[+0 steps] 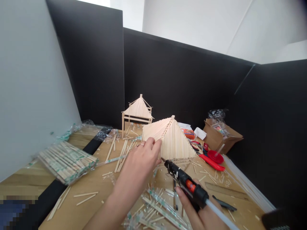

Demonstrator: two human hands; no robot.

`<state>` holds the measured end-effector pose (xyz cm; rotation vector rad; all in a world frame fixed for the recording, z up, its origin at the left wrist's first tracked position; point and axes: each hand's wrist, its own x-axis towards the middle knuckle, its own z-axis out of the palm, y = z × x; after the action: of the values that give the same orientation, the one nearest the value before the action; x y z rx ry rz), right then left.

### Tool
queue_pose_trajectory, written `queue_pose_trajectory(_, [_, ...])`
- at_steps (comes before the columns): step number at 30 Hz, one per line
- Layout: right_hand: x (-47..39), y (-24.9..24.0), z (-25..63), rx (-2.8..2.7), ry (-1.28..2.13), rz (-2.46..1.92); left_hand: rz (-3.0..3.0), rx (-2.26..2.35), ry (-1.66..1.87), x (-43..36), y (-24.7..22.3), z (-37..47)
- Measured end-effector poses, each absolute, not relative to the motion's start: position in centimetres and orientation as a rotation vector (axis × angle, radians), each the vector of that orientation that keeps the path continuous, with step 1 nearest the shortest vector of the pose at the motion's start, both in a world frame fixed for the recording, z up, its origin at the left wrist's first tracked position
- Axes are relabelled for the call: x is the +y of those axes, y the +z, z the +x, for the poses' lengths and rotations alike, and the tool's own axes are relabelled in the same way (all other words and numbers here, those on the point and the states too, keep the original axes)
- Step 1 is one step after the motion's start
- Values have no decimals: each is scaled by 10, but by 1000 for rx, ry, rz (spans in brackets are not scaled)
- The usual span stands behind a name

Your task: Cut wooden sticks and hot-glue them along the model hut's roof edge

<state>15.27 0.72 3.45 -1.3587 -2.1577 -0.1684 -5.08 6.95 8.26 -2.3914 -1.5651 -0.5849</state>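
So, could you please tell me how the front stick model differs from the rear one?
The front model shows two stick-covered roof faces; the rear model shows one, beside open framing. The left hand is at the front model; neither hand touches the rear model. The front model looks larger than the rear model, though nearer. Both have pale roofs rising to a peak.

I can read no text from here; the green-printed pack of wooden sticks (68, 161) toward the bench's (79, 214) left edge is too blurred.

Craft workspace with glue gun (188, 182)
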Motion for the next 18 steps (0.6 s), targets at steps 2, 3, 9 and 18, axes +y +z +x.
queue_pose_trajectory(2, [5, 33, 153, -2154, -180, -1360, -2398, -1557, -592, 69, 83, -51])
queue_pose_trajectory(3, [4, 32, 152, -2133, -180, -1372, -2399, -1556, -597, 69, 83, -51])
queue_pose_trajectory(9, [2, 25, 147, -1963, -125, -1475, -2442, -1573, -616, 70, 82, -53])
queue_pose_trajectory(18, [1, 27, 147, -1961, -34, -1509, -2416, -1574, -572, 66, 85, -53])
